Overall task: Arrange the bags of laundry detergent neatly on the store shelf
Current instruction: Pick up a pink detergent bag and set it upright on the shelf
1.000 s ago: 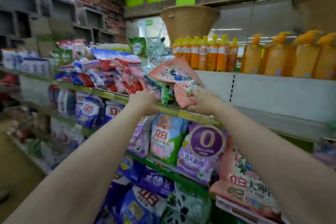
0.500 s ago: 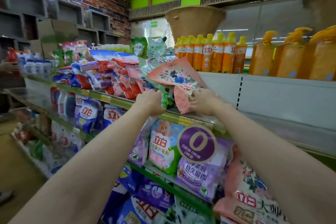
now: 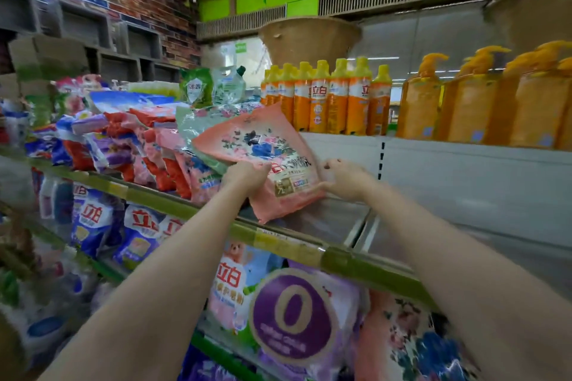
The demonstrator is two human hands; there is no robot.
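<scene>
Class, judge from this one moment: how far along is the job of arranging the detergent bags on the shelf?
Done: a row of bags already leans along the shelf. In hand: the left hand and right hand hold a pink floral bag at the row's end, its bottom corner on the shelf. Left: setting it in line; bare shelf remains to its right.

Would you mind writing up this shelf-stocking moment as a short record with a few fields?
setting: store aisle, green-edged shelf
held item: pink floral detergent bag, tilted, lower corner over the shelf edge
left hand: grips the bag's lower left part
right hand: holds the bag's right edge
left of bag: leaning row of detergent bags
right of bag: bare shelf surface
shelf above: orange bottles
shelf below: purple bag marked 0
</scene>
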